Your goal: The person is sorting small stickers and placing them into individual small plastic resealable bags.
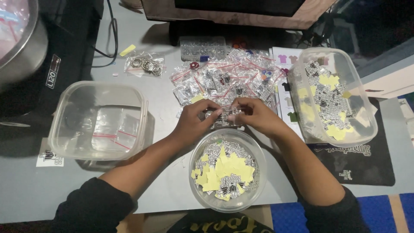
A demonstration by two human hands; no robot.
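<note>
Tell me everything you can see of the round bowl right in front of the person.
The round bowl looks like clear plastic and sits upright on the grey table, near its front edge, between the person's forearms. It is filled with small black-and-white stickers mixed with pale yellow backing pieces. Neither hand touches it; both hands work just beyond its far rim. Its rim looks intact.

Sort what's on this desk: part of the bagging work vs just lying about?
In use:
left hand and right hand, together holding a small clear bag
round bowl of stickers
pile of filled bags
square tub with a few bags

Lying about:
bag of metal rings
black mat
cable
</note>
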